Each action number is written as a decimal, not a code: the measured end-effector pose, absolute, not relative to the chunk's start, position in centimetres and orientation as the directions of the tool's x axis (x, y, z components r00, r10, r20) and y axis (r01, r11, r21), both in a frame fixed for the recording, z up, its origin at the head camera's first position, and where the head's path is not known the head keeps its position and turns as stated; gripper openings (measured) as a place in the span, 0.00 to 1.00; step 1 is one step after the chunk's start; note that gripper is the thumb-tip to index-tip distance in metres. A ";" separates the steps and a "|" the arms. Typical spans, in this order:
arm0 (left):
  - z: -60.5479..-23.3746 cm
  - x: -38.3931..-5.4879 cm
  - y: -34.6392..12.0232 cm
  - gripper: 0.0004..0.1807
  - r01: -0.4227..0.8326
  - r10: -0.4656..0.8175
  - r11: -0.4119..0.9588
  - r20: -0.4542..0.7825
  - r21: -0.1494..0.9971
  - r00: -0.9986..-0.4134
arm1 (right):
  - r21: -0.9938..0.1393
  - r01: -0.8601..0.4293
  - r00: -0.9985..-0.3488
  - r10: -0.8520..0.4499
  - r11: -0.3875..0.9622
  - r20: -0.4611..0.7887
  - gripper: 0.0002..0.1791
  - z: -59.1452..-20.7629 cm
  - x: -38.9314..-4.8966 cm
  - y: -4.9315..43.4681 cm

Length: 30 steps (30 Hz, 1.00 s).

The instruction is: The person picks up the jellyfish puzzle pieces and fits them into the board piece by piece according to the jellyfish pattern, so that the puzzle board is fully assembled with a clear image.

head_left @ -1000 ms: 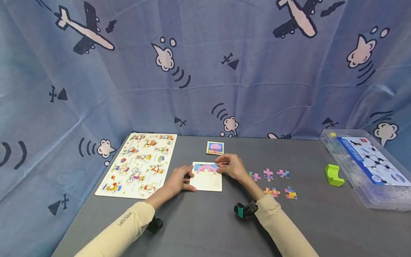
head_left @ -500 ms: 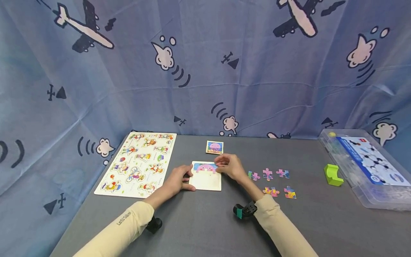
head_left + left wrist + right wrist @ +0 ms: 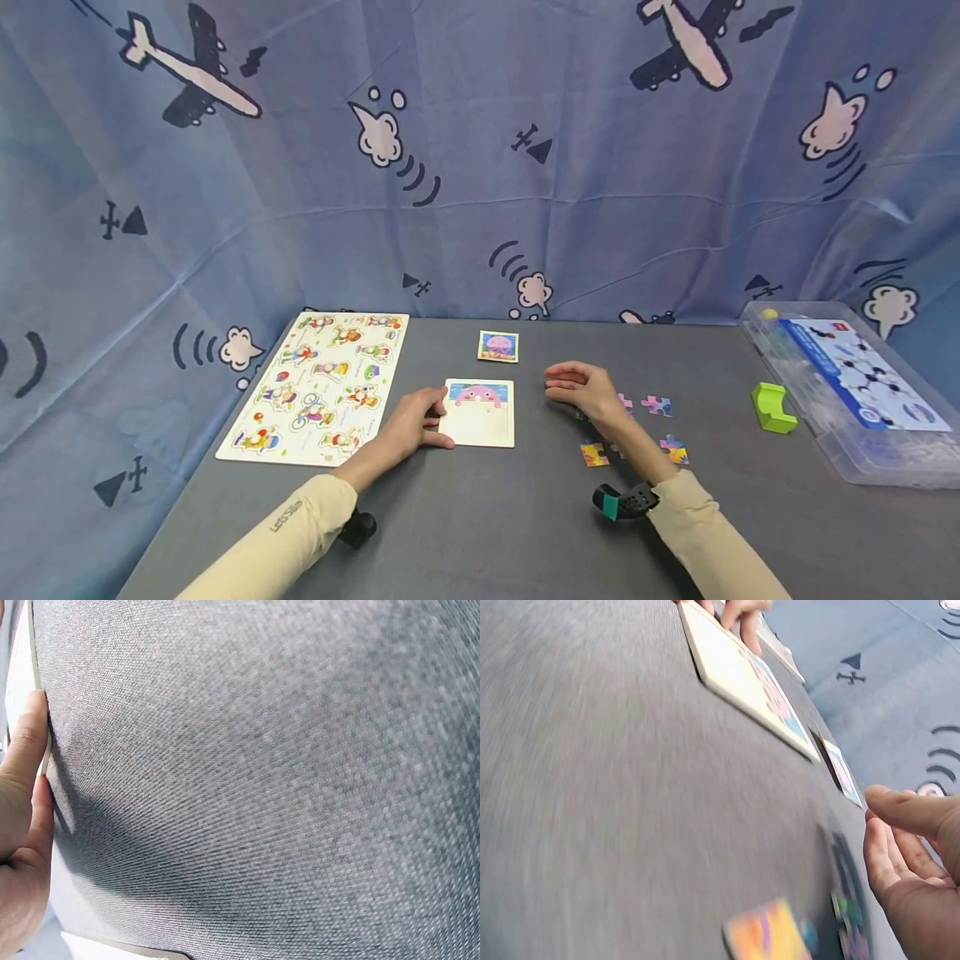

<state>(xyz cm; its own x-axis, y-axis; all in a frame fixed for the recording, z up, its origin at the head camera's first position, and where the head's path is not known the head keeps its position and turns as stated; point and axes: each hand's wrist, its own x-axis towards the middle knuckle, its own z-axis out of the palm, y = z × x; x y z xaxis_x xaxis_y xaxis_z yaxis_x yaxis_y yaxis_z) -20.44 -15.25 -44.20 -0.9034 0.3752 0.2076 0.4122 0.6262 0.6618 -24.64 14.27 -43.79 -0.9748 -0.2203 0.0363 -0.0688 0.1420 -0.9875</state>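
A pale wooden puzzle tray [image 3: 477, 430] lies on the grey table, its top strip filled with pieces showing a pink cartoon face with eyes. My left hand [image 3: 407, 427] holds the tray's left edge between thumb and fingers; the left wrist view catches only part of this grip. To the right of the tray, my right hand [image 3: 588, 392] hovers with loosely bent fingers and nothing visible in them. Below and beyond it lie jigsaw pieces: a yellow-orange one [image 3: 594, 454], a pink-blue one [image 3: 657, 406] and a yellow-blue one [image 3: 674, 450]. Others are partly hidden by the hand and forearm.
Behind the tray lies a small picture card [image 3: 498, 346] with a pink sea creature. A large white board with cartoon figures [image 3: 300, 452] is at the left. At the right are a green curved block [image 3: 772, 408] and a clear plastic box [image 3: 840, 454]. A patterned curtain [image 3: 450, 167] hangs behind.
My right hand has left the tray's upper right corner and moved right, over the loose pieces. The left hand keeps its hold on the tray.
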 end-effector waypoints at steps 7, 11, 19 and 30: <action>-44.3 -20.3 -15.5 0.23 0.439 0.381 0.620 0.239 0.651 -0.893 | -0.985 -0.086 -0.973 -0.224 0.147 0.052 0.21 -43.7 -24.1 17.9; -44.4 -20.5 -15.4 0.23 0.446 0.391 0.619 0.240 0.647 -0.889 | -0.973 -0.123 -0.975 -0.205 0.196 0.082 0.21 -43.4 -23.7 19.7; -44.5 -20.7 -15.4 0.23 0.437 0.379 0.627 0.237 0.645 -0.894 | -0.895 -0.254 -0.953 -0.252 0.366 0.168 0.17 -43.4 -22.9 21.5; -44.4 -20.7 -15.3 0.23 0.423 0.380 0.628 0.217 0.653 -0.899 | -0.709 -0.299 -0.949 -0.278 0.639 0.150 0.13 -44.2 -22.3 20.7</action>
